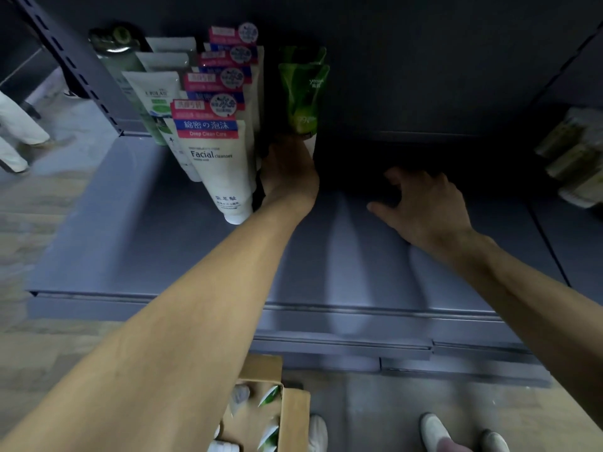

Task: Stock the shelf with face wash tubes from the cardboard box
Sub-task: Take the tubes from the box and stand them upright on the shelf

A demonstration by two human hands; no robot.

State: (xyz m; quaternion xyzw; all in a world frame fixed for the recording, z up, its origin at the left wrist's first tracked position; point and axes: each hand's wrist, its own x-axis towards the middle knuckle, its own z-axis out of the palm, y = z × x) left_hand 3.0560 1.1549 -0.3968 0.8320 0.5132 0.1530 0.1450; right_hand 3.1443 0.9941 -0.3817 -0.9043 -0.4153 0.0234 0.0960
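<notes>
Setting a green tube into its row on the shelf, with more still waiting in the box.

At far left a person's pale trouser legs (19, 132) stand on the wood-look floor (42, 370) beyond the shelf upright (70, 60). On the grey shelf (137, 243) stand rows of white-and-green tubes (156, 96) and pink-topped Facial cleanser tubes (217, 151), already stocked. Just beside them the left hand (287, 168) grips the lower end of a green face wash tube (303, 99), fingers curled round it, a second green tube behind. The right hand (421, 203) rests on the shelf with fingers spread, holding nothing. Much of the shelf to the right stands dark and unfilled. Below, the cardboard box (293, 415) on the floor still shows several tubes, so I judge the job partly done. Yellowish packs (574, 158) sit at far right.
</notes>
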